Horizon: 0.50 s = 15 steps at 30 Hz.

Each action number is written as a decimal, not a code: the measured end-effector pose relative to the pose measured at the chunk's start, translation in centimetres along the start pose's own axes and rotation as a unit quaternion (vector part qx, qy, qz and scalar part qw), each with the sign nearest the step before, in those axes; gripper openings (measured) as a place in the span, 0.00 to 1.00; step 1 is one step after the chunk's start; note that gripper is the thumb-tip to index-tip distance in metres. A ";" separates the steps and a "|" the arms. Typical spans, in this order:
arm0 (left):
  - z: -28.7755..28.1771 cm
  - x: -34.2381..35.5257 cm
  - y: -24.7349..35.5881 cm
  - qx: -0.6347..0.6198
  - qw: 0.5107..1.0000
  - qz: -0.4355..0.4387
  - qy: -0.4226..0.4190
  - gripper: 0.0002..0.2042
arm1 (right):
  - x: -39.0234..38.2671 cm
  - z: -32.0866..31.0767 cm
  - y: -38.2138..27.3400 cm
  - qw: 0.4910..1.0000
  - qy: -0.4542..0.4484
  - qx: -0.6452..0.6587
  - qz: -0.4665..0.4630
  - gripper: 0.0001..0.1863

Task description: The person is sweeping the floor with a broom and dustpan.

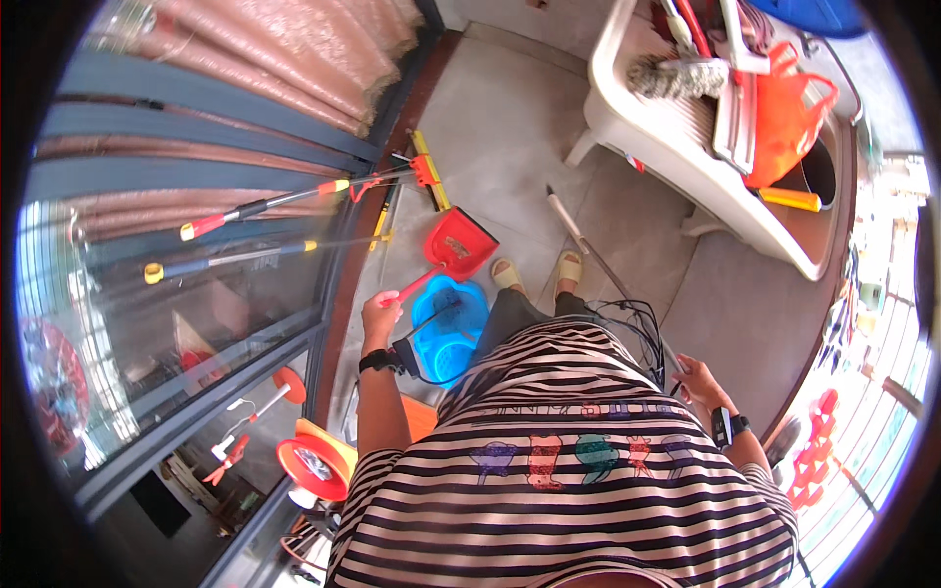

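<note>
My left hand [380,318] is closed round the handle of a red dustpan [469,235], which has some brownish debris in its pan. The dustpan is just beyond a blue plastic bucket [446,363] with a dark, thin-handled thing in it. On the right, my right hand [698,382] has its fingers curled at the upper end of a long, thin grey pole [608,274]. The pole slants down to the floor past my feet and ends in a pale section with a dark tip. A bundle of black strands [637,328] hangs beside it, close to my trousers.
A yellow-and-red squeegee mop [424,171] leans by the glass doors at left. A white plastic sink [622,127] at upper right bears a grey fluffy duster [676,78] and an orange bag [784,118]. Grey tiled floor [500,98] lies ahead of my sandals [569,265].
</note>
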<state>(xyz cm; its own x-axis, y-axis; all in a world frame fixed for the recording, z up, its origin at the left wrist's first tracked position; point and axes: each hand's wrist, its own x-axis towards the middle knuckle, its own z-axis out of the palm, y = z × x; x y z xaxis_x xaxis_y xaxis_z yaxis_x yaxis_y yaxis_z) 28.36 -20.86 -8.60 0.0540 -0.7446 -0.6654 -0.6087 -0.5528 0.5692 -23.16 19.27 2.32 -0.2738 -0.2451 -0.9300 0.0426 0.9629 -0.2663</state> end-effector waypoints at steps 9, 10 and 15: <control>-4.8 -1.0 -2.3 0.086 0.991 0.043 0.096 0.09 | 3.7 1.5 -13.8 0.987 -0.103 -0.091 -0.085 0.08; -5.2 -1.3 -2.0 0.106 0.989 0.032 0.096 0.08 | 4.1 1.6 -15.0 0.986 -0.118 -0.088 -0.084 0.13; -6.0 0.1 -5.2 0.162 0.976 0.064 0.131 0.06 | 6.2 3.2 -21.5 0.983 -0.157 -0.049 -0.077 0.21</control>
<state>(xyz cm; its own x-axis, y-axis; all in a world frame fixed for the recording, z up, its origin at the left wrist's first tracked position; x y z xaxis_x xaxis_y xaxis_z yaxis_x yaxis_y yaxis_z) 36.28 -20.26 -8.72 0.1351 -0.8937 -0.4279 -0.8400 -0.3324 0.4289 -22.72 -3.30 1.46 0.0415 -0.3961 -0.9173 -0.0728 0.9144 -0.3982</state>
